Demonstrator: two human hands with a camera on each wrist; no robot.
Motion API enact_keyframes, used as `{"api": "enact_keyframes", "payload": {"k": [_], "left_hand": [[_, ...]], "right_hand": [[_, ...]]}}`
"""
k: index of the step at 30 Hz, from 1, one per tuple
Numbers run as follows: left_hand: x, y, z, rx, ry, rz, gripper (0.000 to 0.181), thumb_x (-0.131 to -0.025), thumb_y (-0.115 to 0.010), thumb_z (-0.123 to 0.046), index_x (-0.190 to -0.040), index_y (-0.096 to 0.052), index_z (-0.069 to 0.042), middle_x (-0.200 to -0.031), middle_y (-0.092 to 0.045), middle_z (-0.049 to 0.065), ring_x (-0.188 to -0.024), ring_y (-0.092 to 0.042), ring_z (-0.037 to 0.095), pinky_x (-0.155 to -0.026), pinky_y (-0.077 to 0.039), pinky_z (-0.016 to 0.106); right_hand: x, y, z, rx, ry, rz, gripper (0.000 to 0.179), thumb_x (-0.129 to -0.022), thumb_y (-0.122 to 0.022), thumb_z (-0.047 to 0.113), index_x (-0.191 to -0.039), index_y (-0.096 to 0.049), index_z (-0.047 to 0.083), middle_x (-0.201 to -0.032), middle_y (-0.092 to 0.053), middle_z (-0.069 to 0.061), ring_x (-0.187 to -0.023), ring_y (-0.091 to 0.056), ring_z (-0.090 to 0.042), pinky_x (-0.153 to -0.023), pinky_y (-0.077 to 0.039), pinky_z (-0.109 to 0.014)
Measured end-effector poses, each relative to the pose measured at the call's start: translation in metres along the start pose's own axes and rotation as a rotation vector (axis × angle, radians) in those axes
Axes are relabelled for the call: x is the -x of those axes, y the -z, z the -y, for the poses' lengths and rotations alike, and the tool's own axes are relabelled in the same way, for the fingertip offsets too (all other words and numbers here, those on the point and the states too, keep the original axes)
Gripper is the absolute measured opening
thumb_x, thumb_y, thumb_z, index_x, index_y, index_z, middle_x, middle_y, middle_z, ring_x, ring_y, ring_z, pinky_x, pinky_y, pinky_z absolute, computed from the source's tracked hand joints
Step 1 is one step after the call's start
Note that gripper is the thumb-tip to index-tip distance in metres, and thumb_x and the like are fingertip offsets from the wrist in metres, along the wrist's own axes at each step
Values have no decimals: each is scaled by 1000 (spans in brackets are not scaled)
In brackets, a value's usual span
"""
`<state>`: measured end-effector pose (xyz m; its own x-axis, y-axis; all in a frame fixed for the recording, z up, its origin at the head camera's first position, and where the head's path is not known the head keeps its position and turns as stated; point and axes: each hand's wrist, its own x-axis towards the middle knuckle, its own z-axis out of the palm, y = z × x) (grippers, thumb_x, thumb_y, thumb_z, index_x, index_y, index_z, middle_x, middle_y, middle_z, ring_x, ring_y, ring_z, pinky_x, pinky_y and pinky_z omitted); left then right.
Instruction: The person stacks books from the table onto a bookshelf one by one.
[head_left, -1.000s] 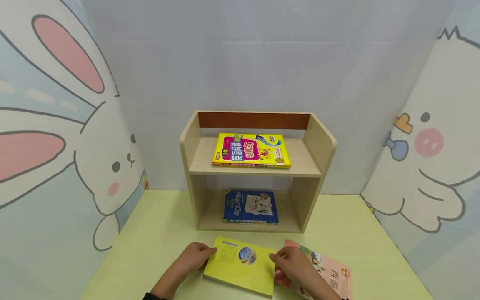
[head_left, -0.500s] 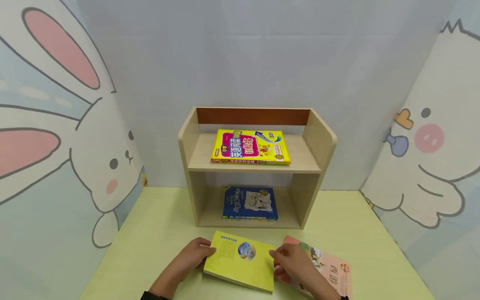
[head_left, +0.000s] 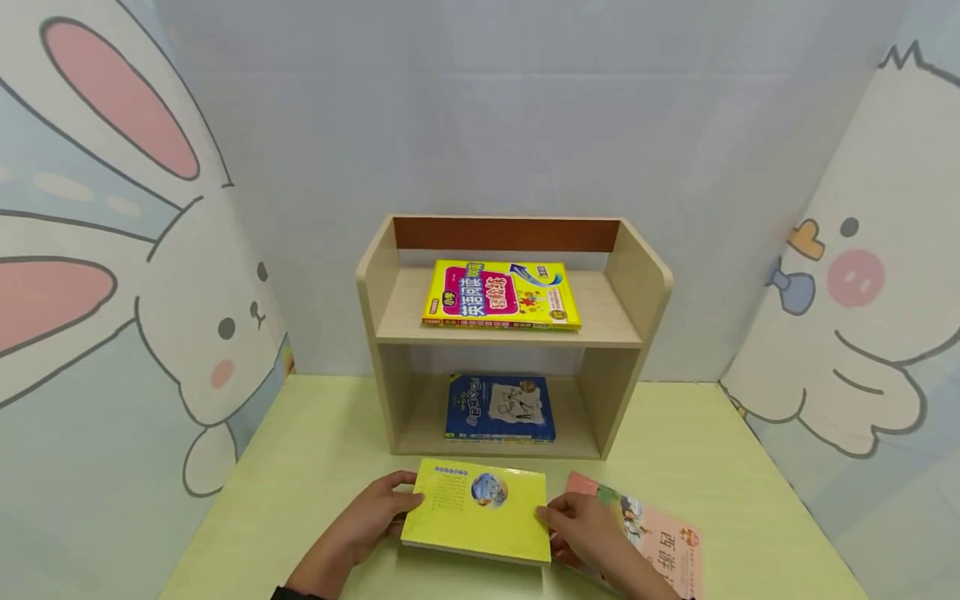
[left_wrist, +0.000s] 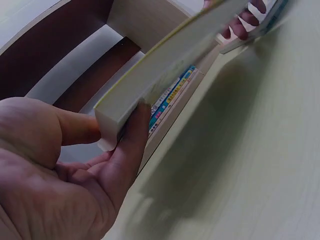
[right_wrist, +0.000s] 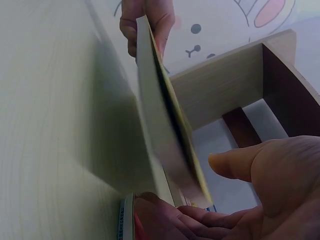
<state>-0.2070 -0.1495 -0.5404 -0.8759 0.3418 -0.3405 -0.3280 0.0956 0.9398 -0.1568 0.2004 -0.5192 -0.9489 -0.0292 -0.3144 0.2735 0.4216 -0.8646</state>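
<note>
A yellow paperback book (head_left: 480, 525) with a round blue picture is held flat just above the table, its shadow below it in both wrist views. My left hand (head_left: 372, 515) pinches its left edge, thumb on the cover and fingers beneath. At the opposite edge is my right hand (head_left: 592, 533); in the right wrist view its fingers pass under the book and the thumb (right_wrist: 232, 162) stands close over the cover. A pink book (head_left: 675, 546) lies on the table partly beneath my right hand.
A small two-tier wooden shelf (head_left: 510, 340) stands behind the yellow book. Its upper tier bears a bright yellow and pink book (head_left: 498, 294), its lower tier a blue book (head_left: 500, 408) on top of others. Cartoon-printed walls (head_left: 225, 333) flank the pale table (head_left: 300, 467).
The yellow book has risen slightly, shifted left and turned straighter to the shelf, with both hands at its edges. The pink book stays in place; the head view shifts slightly.
</note>
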Motion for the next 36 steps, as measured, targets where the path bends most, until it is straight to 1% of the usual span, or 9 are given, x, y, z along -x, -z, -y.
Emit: {"api": "enact_keyframes", "payload": {"k": [4,8,12,14,18,22,28,32,36], "left_hand": [[4,2,-3,15,9,-4,54,-112,-64,-19,-156,-46,6,-119,-80,11,-94,-78,23,-74,-62,32],[5,1,-5,22,17,5,53,-112,-64,-18,-155,-47,6,-120,-80,11,-96,-79,24,-76,-64,33],[6,-1,-6,32,22,5,53,-112,-64,-18,-155,-47,7,-120,-80,11,-97,-80,24,-77,-65,35],[6,-1,-8,35,13,8,53,-113,-64,-18,-156,-46,8,-120,-80,12,-97,-80,25,-78,-66,35],[3,-3,-14,29,-20,7,55,-113,-63,-18,-156,-45,10,-122,-79,13,-99,-80,26,-80,-67,38],[-2,-5,-24,15,-54,-4,56,-113,-63,-18,-157,-44,11,-123,-79,14,-101,-81,28,-82,-67,41],[-14,-9,-42,-26,-134,-33,54,-114,-62,-19,-157,-48,11,-126,-78,16,-102,-81,28,-82,-67,40],[-27,-11,-57,-59,-187,-82,50,-114,-62,-19,-153,-54,10,-126,-78,16,-101,-79,26,-82,-66,38],[-44,-13,-71,-76,-221,-137,47,-113,-60,-15,-151,-56,11,-125,-78,17,-101,-78,25,-82,-65,37]], "right_hand": [[1,-1,-1,-114,-9,42,38,-107,-75,25,-118,-71,-11,-91,-76,-8,-69,-73,-19,-60,-61,-33],[3,-1,-2,-177,9,65,30,-107,-73,20,-114,-71,-9,-86,-76,-7,-64,-69,-17,-58,-58,-32],[4,3,-2,-211,0,95,26,-108,-72,20,-112,-70,-6,-80,-73,-7,-60,-65,-16,-55,-54,-29],[4,6,-1,-201,5,106,26,-108,-71,22,-113,-70,-4,-76,-71,-7,-58,-64,-15,-54,-52,-28],[0,13,3,-170,47,112,27,-110,-70,22,-113,-71,-5,-77,-70,-7,-59,-66,-16,-55,-56,-29],[-6,21,13,-147,80,83,28,-109,-71,21,-115,-71,-6,-80,-71,-8,-63,-70,-20,-58,-60,-34],[-18,31,30,-102,88,-23,28,-109,-71,21,-119,-72,-5,-87,-72,-10,-69,-70,-25,-62,-64,-43],[-32,40,41,-118,120,-66,28,-111,-68,19,-124,-71,-6,-95,-69,-12,-76,-68,-28,-69,-64,-47],[-49,48,50,-91,169,-91,29,-113,-66,21,-123,-71,-6,-94,-67,-13,-78,-69,-29,-70,-64,-49]]}}
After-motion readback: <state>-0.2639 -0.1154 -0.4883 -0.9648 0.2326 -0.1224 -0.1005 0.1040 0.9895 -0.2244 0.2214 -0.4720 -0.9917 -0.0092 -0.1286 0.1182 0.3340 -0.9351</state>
